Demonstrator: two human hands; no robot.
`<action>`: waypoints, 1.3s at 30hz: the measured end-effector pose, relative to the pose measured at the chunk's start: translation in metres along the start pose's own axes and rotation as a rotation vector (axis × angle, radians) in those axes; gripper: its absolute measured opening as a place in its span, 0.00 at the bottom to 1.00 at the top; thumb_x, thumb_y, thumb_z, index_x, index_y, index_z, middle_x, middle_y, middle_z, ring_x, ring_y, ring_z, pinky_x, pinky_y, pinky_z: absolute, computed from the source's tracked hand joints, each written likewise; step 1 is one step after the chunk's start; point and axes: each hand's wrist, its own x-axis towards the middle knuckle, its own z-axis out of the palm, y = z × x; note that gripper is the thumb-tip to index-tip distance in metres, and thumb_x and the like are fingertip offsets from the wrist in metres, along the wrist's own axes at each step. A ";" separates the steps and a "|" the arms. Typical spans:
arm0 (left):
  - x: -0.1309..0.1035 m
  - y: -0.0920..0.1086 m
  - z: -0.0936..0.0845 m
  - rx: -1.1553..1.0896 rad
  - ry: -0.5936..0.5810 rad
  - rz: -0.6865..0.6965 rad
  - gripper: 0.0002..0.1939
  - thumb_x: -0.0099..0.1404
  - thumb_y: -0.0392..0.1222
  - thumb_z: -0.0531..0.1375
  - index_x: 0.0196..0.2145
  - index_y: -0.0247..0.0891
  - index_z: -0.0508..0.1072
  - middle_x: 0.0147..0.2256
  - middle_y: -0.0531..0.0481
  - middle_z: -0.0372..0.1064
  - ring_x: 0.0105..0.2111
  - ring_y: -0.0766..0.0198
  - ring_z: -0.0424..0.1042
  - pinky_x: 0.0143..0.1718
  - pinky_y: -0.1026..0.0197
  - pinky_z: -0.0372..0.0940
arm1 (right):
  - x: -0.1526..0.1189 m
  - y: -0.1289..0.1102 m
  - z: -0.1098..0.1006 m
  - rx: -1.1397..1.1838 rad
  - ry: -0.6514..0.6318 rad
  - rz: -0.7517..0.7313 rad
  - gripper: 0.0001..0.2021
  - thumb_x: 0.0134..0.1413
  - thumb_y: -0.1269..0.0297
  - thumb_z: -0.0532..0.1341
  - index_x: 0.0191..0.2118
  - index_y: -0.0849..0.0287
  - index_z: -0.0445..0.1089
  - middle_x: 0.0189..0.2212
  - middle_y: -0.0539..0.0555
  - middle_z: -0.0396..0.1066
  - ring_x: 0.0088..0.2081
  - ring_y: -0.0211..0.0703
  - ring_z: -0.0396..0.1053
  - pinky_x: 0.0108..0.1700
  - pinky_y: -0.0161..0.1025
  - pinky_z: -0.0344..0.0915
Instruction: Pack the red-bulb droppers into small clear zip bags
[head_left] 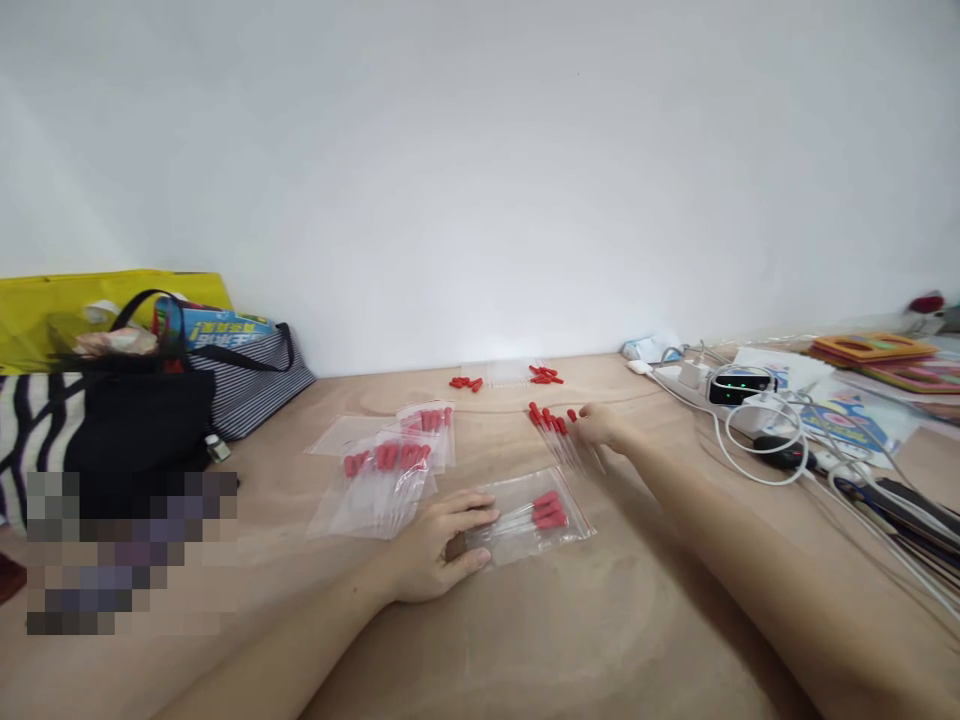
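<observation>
A clear zip bag (pixel 517 492) holding several red-capped clear droppers (pixel 550 510) lies flat in front of me. My left hand (pixel 448 542) rests at the bag's left end, fingers apart, fingertips on the plastic. Farther off, a row of loose red-capped droppers (pixel 551 423) lies on the table. At the right end of that row is my right hand (pixel 596 428), its fingers together by one red cap; what they grip is too small to make out. Several filled clear bags (pixel 375 500) overlap to the left, with red caps showing.
Two small heaps of red caps (pixel 466 383) (pixel 546 375) lie near the wall. Striped bags (pixel 251 385) and a yellow bag (pixel 37 310) stand at left. White cables (pixel 720 440), a power strip (pixel 686 378) and papers (pixel 847 425) spread at right.
</observation>
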 end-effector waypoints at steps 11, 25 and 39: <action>0.001 -0.001 0.000 0.017 -0.026 -0.025 0.21 0.59 0.43 0.54 0.50 0.43 0.63 0.53 0.47 0.56 0.54 0.56 0.55 0.53 0.50 0.53 | -0.066 0.013 -0.020 0.863 0.142 0.094 0.19 0.37 0.55 0.63 0.35 0.57 0.58 0.22 0.45 0.63 0.20 0.32 0.62 0.22 0.31 0.61; -0.001 -0.001 0.000 0.005 -0.007 -0.047 0.34 0.59 0.44 0.54 0.59 0.47 0.41 0.54 0.49 0.56 0.54 0.56 0.53 0.54 0.49 0.50 | -0.101 -0.013 0.024 1.048 -0.028 0.234 0.16 0.39 0.58 0.61 0.32 0.54 0.53 0.22 0.45 0.66 0.22 0.35 0.67 0.26 0.35 0.66; 0.001 0.000 -0.001 0.066 -0.016 -0.039 0.28 0.59 0.44 0.54 0.56 0.42 0.52 0.56 0.47 0.51 0.55 0.56 0.53 0.54 0.51 0.50 | -0.108 -0.022 0.028 0.913 -0.497 0.158 0.18 0.34 0.53 0.65 0.30 0.62 0.72 0.21 0.51 0.71 0.26 0.41 0.71 0.35 0.42 0.68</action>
